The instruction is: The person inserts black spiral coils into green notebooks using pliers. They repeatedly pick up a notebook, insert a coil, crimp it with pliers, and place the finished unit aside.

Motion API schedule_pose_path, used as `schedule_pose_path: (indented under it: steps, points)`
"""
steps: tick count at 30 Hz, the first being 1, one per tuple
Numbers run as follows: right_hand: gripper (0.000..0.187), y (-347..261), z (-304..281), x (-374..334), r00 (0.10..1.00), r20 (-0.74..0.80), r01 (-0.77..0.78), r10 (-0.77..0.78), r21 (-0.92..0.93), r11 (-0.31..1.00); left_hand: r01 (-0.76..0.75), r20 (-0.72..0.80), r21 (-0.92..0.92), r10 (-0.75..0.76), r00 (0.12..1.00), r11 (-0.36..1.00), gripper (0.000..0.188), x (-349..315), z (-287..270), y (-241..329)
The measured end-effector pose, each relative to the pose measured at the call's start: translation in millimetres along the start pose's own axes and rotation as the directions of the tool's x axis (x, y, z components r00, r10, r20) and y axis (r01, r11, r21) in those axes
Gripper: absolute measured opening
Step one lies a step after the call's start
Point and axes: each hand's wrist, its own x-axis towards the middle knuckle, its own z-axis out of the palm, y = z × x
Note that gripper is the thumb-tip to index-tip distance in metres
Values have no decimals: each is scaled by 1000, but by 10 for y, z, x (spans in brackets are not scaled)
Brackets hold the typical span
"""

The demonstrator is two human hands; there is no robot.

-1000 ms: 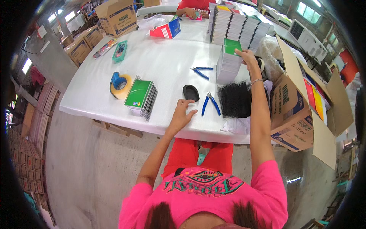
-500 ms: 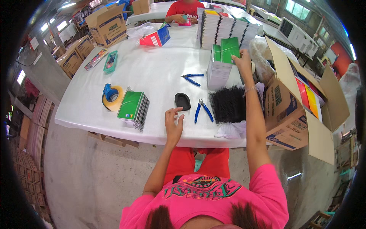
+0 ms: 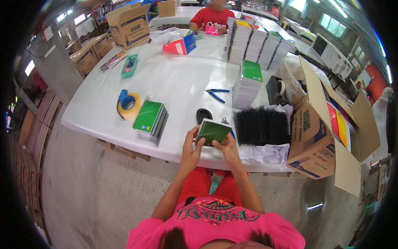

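Both hands hold a small green-covered memo pad [image 3: 214,132] above the table's near edge. My left hand [image 3: 192,146] grips its left side, with the thumb on the cover. On its lower right, my right hand [image 3: 228,150] closes round the edge. No spiral shows on this pad. Just beyond it lies a small black dish [image 3: 203,115]. A blue-handled wire cutter [image 3: 232,133] is mostly hidden behind the pad and my right hand. To the right is a heap of black spiral binding wires [image 3: 262,126]. A tall stack of green-covered pads [image 3: 246,87] stands behind that heap.
Spiral-bound green notebooks [image 3: 150,115] and a tape dispenser [image 3: 126,106] sit at left. Another blue cutter [image 3: 216,95] lies mid-table. An open carton [image 3: 311,143] flanks the right edge, near a white cloth [image 3: 265,154]. Bound notebook stacks [image 3: 255,45] and a person in red [image 3: 212,18] are opposite.
My right hand has come back from the tall stack with a green pad. My left hand, open before, now grips it too. The view has shifted slightly.
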Motion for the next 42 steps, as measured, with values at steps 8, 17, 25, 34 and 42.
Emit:
schedule_pose_path:
  steps: [8,17,25,34,42]
  points:
    - [31,24,-216,-132,998,-25,43,-57,-382,923,31,92,275,-59,994,961,18,10,-283,194]
    - [15,-980,-1582,-65,815,-239,-21,-528,-923,385,-242,231,838,84,969,490,27,112,-666,72]
    - [29,-889,-1749,-202,813,-287,-194,-506,-954,230,-178,196,780,37,980,600,28,28,-564,12]
    - [32,-867,-1565,-194,799,-329,-315,-503,-942,115,-152,48,822,200,979,549,63,48,-344,-186]
    - [29,-958,-1509,-228,741,-410,-307,-532,-911,275,-97,-25,827,209,978,554,64,75,-259,-214]
